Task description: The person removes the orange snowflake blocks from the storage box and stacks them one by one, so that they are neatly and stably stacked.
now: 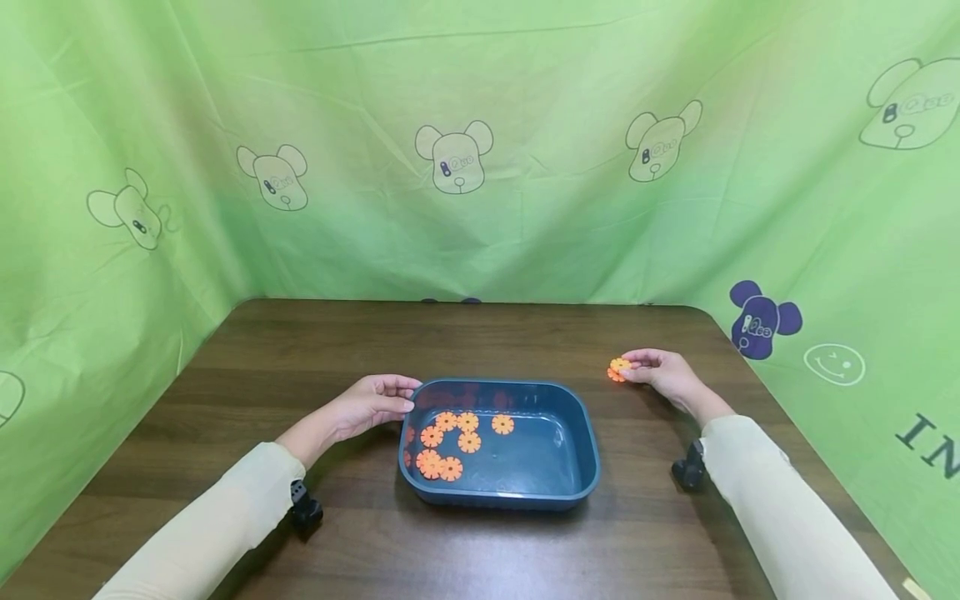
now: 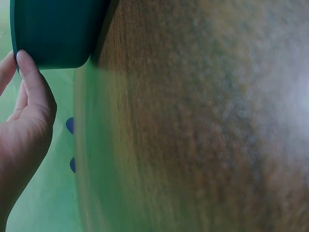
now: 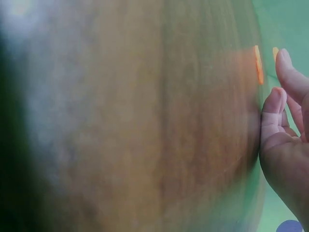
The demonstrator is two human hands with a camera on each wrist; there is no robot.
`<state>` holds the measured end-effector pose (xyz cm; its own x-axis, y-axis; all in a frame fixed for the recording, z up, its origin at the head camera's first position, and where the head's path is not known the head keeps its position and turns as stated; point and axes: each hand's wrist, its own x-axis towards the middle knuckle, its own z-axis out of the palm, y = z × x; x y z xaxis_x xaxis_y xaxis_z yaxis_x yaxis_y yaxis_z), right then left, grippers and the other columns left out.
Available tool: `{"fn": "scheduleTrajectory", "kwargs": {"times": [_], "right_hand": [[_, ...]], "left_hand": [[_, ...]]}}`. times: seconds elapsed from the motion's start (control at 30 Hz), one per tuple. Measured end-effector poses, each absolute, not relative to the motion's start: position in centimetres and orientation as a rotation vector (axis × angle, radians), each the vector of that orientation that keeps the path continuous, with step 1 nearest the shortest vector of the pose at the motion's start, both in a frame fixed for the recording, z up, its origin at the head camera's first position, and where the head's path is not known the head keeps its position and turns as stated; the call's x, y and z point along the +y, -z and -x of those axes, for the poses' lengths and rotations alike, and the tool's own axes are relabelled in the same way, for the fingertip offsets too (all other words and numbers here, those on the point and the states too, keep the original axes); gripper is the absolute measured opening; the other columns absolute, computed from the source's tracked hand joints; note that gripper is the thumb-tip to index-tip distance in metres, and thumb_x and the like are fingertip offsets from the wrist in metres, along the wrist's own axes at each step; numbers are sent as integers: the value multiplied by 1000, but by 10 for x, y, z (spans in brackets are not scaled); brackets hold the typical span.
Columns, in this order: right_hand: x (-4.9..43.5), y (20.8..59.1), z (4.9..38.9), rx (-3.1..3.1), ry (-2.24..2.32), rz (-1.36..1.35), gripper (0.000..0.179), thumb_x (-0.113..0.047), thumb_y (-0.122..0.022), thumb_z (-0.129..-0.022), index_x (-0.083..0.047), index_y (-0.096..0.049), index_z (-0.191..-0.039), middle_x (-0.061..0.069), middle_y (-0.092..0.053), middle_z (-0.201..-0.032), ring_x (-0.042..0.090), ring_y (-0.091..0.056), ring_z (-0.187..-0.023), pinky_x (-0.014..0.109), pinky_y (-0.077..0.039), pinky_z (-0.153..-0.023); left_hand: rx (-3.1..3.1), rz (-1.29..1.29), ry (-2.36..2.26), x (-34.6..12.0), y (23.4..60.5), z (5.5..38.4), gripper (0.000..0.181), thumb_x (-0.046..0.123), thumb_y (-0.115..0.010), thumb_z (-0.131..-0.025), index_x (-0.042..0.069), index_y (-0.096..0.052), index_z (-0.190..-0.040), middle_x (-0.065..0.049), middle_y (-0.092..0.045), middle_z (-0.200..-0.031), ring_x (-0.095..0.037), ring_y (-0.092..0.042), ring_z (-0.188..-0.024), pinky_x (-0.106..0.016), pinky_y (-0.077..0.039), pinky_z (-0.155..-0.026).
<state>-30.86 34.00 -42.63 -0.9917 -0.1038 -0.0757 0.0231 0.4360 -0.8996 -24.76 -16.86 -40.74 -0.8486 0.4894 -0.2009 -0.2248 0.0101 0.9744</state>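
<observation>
A dark blue plastic basin (image 1: 495, 500) sits on the wooden table, with several orange snowflake-shaped plastic discs (image 1: 468, 442) lying on its floor, mostly toward its left side. My left hand (image 1: 372, 407) pinches the rim at the far left corner between thumb and fingers; in the left wrist view the thumb presses the basin's outer wall (image 2: 58, 34). Off to the right, my right hand (image 1: 663, 377) pinches one orange disc (image 1: 619, 364) by its edge, raised just off the table. Another orange disc (image 3: 259, 65) lies flat on the tabletop, partly overlapped by the held one in the head view.
The brown wooden table (image 1: 510, 550) ends at a rounded back edge. Green cloth (image 1: 360, 233) with printed bear heads hangs behind it and on both sides. A small black wrist camera (image 1: 305, 508) is on the left sleeve, another black camera (image 1: 688, 467) on the right.
</observation>
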Motion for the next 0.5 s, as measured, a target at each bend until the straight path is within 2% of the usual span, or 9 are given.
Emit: {"fn": "scheduleTrajectory", "kwargs": {"times": [0.27,0.5], "right_hand": [[335,422,307,2618,1471,77,50,-15,-75,-86,11,-56,-124,4,-65,-96,8,-57,-84,19,-49,-73],[333,423,307,2607,1475,88,47,-11,-75,-85,13,-56,-122,6,-64,-96,6,-56,-82,19,-49,-71]], "left_hand": [[1798,-269,-1895,-168,409,249,49,3,-64,-91,-11,-46,-135,-16,-56,-112,-21,-60,-100,-31,-53,-86],[1793,-274,-1899,-169,409,249,50,2,-64,-91,-12,-46,-135,-13,-57,-110,-20,-60,-98,-31,-53,-85]]}}
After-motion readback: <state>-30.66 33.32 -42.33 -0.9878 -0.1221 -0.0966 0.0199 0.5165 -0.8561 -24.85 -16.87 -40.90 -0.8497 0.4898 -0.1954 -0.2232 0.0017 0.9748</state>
